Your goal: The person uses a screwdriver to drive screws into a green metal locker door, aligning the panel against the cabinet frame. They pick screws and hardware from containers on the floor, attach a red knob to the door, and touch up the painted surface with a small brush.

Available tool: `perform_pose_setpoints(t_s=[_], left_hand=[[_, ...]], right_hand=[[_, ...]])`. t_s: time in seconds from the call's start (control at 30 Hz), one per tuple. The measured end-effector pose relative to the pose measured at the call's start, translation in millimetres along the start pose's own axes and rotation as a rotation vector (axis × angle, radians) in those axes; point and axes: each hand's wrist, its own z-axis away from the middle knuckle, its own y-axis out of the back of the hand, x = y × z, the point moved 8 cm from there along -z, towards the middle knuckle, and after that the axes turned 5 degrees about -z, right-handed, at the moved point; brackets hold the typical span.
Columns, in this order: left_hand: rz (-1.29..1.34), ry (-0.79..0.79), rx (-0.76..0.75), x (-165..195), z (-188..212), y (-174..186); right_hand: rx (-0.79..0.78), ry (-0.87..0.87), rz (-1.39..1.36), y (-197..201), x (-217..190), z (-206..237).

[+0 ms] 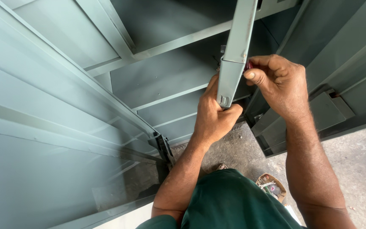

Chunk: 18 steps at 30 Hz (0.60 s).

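Gripping the grey metal bar (233, 59), left hand (212, 116) fingers wrap it; right hand (278, 82) fingers pinch beside it.

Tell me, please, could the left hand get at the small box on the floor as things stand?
Probably not: the left hand grips the grey metal bar high up, and the small box lies far below, near the person's right side.

Grey-green painted metal bar (235, 55) is running steeply down from top centre of the frame, ending at centre. Small red-handled tool (248, 65), mostly hidden, is pressing against its right edge, upper centre-right.
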Motion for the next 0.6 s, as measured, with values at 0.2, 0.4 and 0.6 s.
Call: perform_pose_setpoints(t_s=[0.2, 0.4, 0.6], left_hand=[[-0.02, 0.067, -0.022, -7.2, -1.2, -2.6], [-0.031, 0.0, 0.005, -2.9, -2.2, -1.2], [-0.028, -0.035, 0.015, -0.4, -2.7, -1.4]], right_hand=[[0.004, -0.093, 0.056, -10.8, 21.8, -6.5], [0.074, -0.243, -0.096, -19.0, 48.8, -10.0], [0.174, -0.056, -0.415, -19.7, 22.2, -5.6]])
